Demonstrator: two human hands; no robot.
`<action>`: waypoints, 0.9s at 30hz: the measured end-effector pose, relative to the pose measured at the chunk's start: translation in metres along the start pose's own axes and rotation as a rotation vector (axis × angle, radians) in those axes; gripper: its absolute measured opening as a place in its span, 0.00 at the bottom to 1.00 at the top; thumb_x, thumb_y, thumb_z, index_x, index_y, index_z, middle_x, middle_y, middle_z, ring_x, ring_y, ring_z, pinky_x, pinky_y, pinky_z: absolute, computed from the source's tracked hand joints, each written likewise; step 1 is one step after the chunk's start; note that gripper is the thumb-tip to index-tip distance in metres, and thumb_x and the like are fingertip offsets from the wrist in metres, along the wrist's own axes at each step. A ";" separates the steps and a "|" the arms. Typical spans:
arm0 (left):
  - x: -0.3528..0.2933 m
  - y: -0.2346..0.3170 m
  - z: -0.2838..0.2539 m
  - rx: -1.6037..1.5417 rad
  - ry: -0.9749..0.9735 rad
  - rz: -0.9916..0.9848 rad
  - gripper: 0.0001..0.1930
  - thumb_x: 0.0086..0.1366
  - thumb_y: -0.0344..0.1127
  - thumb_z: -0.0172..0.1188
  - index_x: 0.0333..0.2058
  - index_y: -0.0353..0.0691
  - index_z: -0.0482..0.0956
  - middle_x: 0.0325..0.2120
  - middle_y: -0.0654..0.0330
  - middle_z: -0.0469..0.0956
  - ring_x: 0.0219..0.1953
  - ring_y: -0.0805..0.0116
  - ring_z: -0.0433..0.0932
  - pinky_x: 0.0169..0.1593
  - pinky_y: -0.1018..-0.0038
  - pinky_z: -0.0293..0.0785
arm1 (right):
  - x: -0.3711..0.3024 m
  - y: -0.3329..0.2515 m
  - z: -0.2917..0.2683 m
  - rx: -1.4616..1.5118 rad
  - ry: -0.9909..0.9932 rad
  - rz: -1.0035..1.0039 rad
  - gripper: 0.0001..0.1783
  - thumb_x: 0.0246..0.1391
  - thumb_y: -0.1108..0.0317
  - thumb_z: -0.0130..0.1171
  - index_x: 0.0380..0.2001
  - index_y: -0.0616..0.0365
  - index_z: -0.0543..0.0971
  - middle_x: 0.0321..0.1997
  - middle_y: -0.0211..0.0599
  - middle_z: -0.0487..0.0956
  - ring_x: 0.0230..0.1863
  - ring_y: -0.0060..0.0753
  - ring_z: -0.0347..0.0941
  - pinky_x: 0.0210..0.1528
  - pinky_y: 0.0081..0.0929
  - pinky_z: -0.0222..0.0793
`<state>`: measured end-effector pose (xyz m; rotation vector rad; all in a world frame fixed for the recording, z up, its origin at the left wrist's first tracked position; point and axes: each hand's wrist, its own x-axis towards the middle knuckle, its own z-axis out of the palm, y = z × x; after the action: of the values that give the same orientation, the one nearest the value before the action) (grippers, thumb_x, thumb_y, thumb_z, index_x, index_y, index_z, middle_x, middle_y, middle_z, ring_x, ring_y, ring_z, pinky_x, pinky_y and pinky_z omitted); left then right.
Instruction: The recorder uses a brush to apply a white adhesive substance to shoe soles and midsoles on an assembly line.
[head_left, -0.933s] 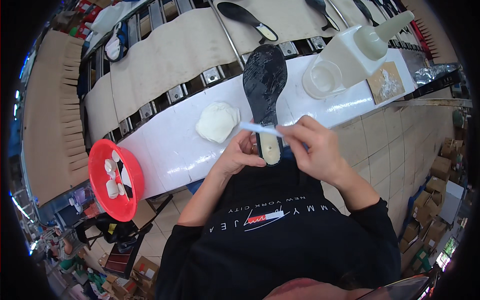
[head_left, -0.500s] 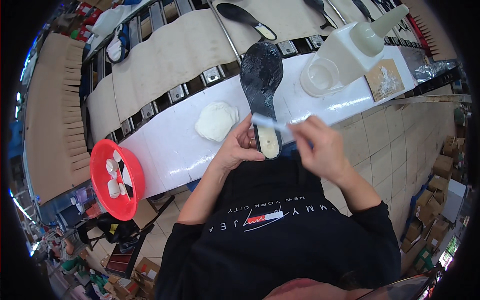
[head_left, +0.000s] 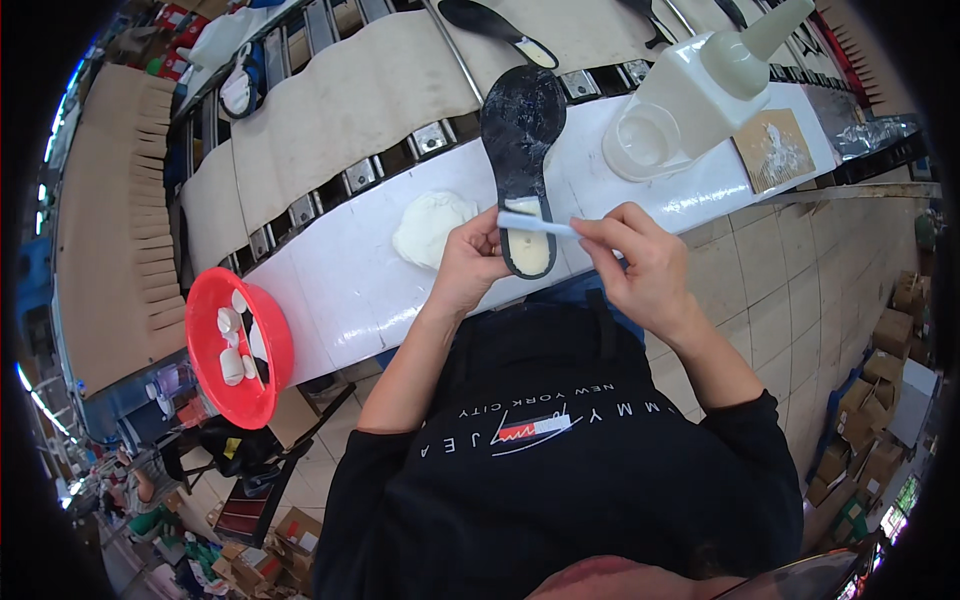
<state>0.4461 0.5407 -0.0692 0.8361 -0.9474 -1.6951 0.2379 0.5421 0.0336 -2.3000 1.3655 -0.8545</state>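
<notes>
My left hand (head_left: 466,264) is closed on the edge of a black shoe sole (head_left: 522,125), near its heel end. The sole points away from me, its toe part dark and shiny in patches, its heel recess cream-coloured. My right hand (head_left: 648,275) pinches the handle of a pale, toothbrush-like brush (head_left: 545,228). The brush lies across the sole just above the heel, its head close to my left fingers; contact of its bristles is hidden. Left of the sole, a crumpled white wad (head_left: 418,232) rests on the white tabletop (head_left: 345,300).
A squeeze bottle (head_left: 715,85) and a clear cup (head_left: 640,140) stand at right, beside a smeared cardboard piece (head_left: 770,145). A red basin (head_left: 205,385) with small white pieces sits at left. Beyond, a cloth-covered roller conveyor (head_left: 330,85) carries other black soles (head_left: 490,25).
The sole and my left hand have shifted a little away from my body. My right hand and the brush have moved slightly up with them, still across the sole near the heel.
</notes>
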 end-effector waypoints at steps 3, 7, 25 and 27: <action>0.003 0.008 -0.001 -0.086 0.029 0.018 0.33 0.48 0.14 0.63 0.56 0.31 0.71 0.42 0.62 0.80 0.41 0.75 0.80 0.46 0.78 0.77 | -0.005 -0.013 -0.008 0.070 -0.117 -0.056 0.10 0.47 0.74 0.64 0.35 0.52 0.84 0.27 0.32 0.75 0.23 0.35 0.75 0.24 0.28 0.68; -0.001 0.021 -0.007 0.003 -0.004 0.064 0.30 0.48 0.14 0.64 0.53 0.31 0.73 0.41 0.61 0.81 0.40 0.76 0.80 0.46 0.78 0.77 | -0.004 -0.019 -0.023 0.237 -0.149 -0.092 0.10 0.45 0.76 0.64 0.33 0.53 0.84 0.25 0.33 0.75 0.23 0.33 0.74 0.25 0.26 0.68; -0.011 0.043 -0.010 0.203 0.028 0.157 0.24 0.51 0.18 0.67 0.49 0.31 0.77 0.38 0.63 0.81 0.38 0.79 0.79 0.44 0.80 0.76 | 0.016 0.001 -0.040 0.390 -0.290 -0.154 0.11 0.45 0.83 0.62 0.34 0.59 0.84 0.24 0.31 0.74 0.26 0.23 0.71 0.27 0.19 0.63; -0.012 0.045 -0.006 0.196 0.015 0.134 0.24 0.51 0.17 0.66 0.50 0.31 0.77 0.39 0.62 0.81 0.39 0.79 0.79 0.45 0.81 0.75 | 0.020 -0.005 -0.032 0.368 -0.185 -0.075 0.09 0.44 0.79 0.64 0.32 0.57 0.84 0.24 0.32 0.75 0.26 0.27 0.72 0.27 0.22 0.65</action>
<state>0.4737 0.5416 -0.0307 0.8915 -1.1473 -1.4964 0.2276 0.5279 0.0677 -2.0928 0.9588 -0.8144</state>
